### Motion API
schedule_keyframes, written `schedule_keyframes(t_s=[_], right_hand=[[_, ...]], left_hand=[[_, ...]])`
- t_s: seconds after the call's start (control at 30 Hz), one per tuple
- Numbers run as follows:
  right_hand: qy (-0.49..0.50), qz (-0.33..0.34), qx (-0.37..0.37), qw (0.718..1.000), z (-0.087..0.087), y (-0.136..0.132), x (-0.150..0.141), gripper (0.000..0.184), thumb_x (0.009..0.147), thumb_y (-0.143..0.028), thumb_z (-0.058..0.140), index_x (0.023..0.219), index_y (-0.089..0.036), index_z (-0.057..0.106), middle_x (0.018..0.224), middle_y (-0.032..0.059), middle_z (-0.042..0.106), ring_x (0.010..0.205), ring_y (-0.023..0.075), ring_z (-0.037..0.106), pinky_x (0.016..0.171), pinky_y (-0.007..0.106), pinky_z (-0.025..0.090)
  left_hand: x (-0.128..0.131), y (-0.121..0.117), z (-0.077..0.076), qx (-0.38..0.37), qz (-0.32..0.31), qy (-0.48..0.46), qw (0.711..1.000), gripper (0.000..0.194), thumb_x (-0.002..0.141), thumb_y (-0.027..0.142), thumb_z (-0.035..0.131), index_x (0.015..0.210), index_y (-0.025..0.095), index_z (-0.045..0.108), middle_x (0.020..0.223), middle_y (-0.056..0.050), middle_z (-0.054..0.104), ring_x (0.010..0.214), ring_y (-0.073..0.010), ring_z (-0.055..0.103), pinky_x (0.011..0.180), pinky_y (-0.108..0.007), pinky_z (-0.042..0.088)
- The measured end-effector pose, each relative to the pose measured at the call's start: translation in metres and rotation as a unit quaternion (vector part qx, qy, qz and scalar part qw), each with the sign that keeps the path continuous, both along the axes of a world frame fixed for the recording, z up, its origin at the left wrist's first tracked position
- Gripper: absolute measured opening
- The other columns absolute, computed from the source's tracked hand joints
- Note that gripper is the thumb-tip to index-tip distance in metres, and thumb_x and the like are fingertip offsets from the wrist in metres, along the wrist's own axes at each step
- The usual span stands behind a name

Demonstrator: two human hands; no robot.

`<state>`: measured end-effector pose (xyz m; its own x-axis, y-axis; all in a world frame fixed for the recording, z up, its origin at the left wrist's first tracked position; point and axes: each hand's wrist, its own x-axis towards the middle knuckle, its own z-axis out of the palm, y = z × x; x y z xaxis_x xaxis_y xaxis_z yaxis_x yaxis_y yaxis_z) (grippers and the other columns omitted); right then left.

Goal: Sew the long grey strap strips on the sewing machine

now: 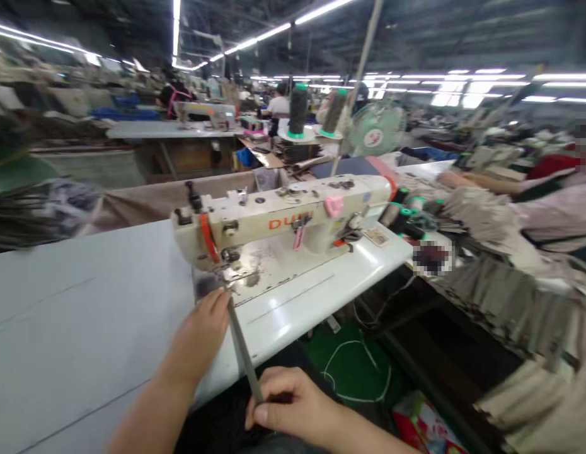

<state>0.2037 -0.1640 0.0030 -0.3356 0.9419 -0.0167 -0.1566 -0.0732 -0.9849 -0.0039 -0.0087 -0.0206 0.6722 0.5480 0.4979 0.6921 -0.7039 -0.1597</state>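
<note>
A narrow grey fabric strip [244,347] runs from under the needle area of a sewing machine [283,217] down toward me over the table edge. My left hand [203,328] is at the strip's far end, close to the presser foot, its fingers together and pressed on the strip; the thumb is hidden. Nearer my lap, my right hand [295,403] pinches the near end of the strip between thumb and curled fingers. Between the two hands the strip looks straight and taut. The presser foot and needle are too blurred to make out fully.
The white sewing table [108,302] spreads to the left. Dark thread cones [298,112] and a green fan [375,129] stand behind the machine. On the right lie stacked fabric pieces [501,296], with a co-worker's arm [491,183] above them. A white cord lies on the green floor [350,362].
</note>
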Motion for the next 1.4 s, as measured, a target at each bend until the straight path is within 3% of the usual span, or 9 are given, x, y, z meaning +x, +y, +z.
schedule_keyframes(t_s=[0.23, 0.47, 0.6, 0.9, 1.2, 1.4], right_hand=[[0.12, -0.039, -0.124, 0.984, -0.009, 0.005, -0.014, 0.048, 0.076, -0.057, 0.087, 0.09, -0.011, 0.083, 0.072, 0.0024, 0.071, 0.063, 0.01, 0.063, 0.063, 0.022, 0.048], [0.156, -0.018, -0.18, 0.971, -0.006, 0.002, -0.009, 0.047, 0.072, -0.054, 0.091, 0.085, -0.009, 0.081, 0.071, 0.0037, 0.072, 0.062, 0.011, 0.065, 0.064, 0.022, 0.051], [0.161, -0.01, -0.184, 0.97, -0.006, -0.001, -0.006, 0.047, 0.068, -0.053, 0.093, 0.083, -0.009, 0.081, 0.071, 0.0036, 0.072, 0.061, 0.0103, 0.065, 0.063, 0.022, 0.05], [0.147, -0.002, -0.166, 0.975, -0.002, 0.0, -0.002, 0.048, 0.069, -0.056, 0.092, 0.08, -0.01, 0.082, 0.07, 0.0042, 0.072, 0.062, 0.0111, 0.064, 0.064, 0.022, 0.05], [0.144, -0.002, -0.149, 0.978, -0.005, 0.001, 0.001, 0.044, 0.073, -0.052, 0.09, 0.082, -0.01, 0.084, 0.072, 0.0045, 0.072, 0.061, 0.0097, 0.062, 0.064, 0.022, 0.047], [0.136, 0.015, -0.156, 0.978, -0.017, 0.002, 0.002, 0.044, 0.073, -0.049, 0.092, 0.092, -0.01, 0.086, 0.076, 0.0035, 0.072, 0.067, 0.0096, 0.06, 0.069, 0.022, 0.046]], left_hand=[[-0.011, 0.006, -0.013, 0.033, -0.042, 0.049, 0.997, 0.036, 0.09, 0.004, 0.044, 0.107, 0.011, 0.076, 0.125, -0.019, 0.068, 0.123, -0.0345, 0.063, 0.107, -0.047, 0.051], [-0.012, 0.009, -0.015, 0.075, -0.045, 0.085, 0.993, 0.037, 0.091, 0.003, 0.043, 0.103, 0.011, 0.077, 0.124, -0.02, 0.068, 0.122, -0.0361, 0.063, 0.108, -0.052, 0.051], [-0.011, 0.009, -0.015, 0.087, -0.034, 0.102, 0.99, 0.039, 0.091, 0.002, 0.042, 0.104, 0.011, 0.077, 0.125, -0.019, 0.069, 0.123, -0.0351, 0.062, 0.108, -0.052, 0.052], [-0.011, 0.007, -0.018, 0.034, -0.033, 0.052, 0.998, 0.038, 0.089, 0.001, 0.044, 0.105, 0.014, 0.076, 0.127, -0.016, 0.068, 0.126, -0.0341, 0.061, 0.107, -0.048, 0.054], [-0.01, 0.008, -0.017, 0.085, -0.026, 0.081, 0.993, 0.037, 0.094, 0.004, 0.043, 0.107, 0.012, 0.077, 0.124, -0.018, 0.07, 0.122, -0.0328, 0.063, 0.107, -0.048, 0.054], [-0.008, 0.01, -0.018, 0.11, -0.025, 0.084, 0.99, 0.037, 0.095, 0.002, 0.042, 0.105, 0.012, 0.077, 0.122, -0.016, 0.071, 0.12, -0.0315, 0.065, 0.108, -0.047, 0.053]])
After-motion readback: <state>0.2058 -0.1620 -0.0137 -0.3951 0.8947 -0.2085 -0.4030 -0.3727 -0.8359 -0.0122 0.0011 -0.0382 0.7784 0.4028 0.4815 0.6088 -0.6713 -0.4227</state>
